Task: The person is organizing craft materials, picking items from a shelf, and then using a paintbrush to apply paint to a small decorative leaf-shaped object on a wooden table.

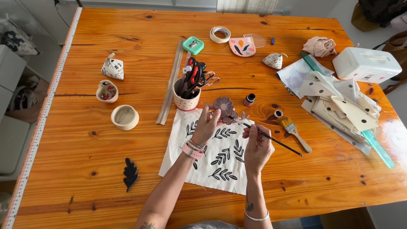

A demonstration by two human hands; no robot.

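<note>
Leaf stamp: black, flat on the wooden table, at about 9 o'clock of the cloth, well apart.
Small bowls: two, at 10 o'clock of the cloth.
Cloth: white, printed with black leaf sprigs, lying under both hands.
Left hand: fingers pinched on the flower stamp's edge, holding it tilted above the cloth's top edge.
Flower stamp: round, dark, at 12 o'clock of the cloth, just below the cup of scissors.
Right hand: fingers closed around a thin brush, its tip touching the stamp.
Ink bottle: at 2 o'clock of the stamp, near.
Wide brush: at 3 o'clock of the right hand.
</note>
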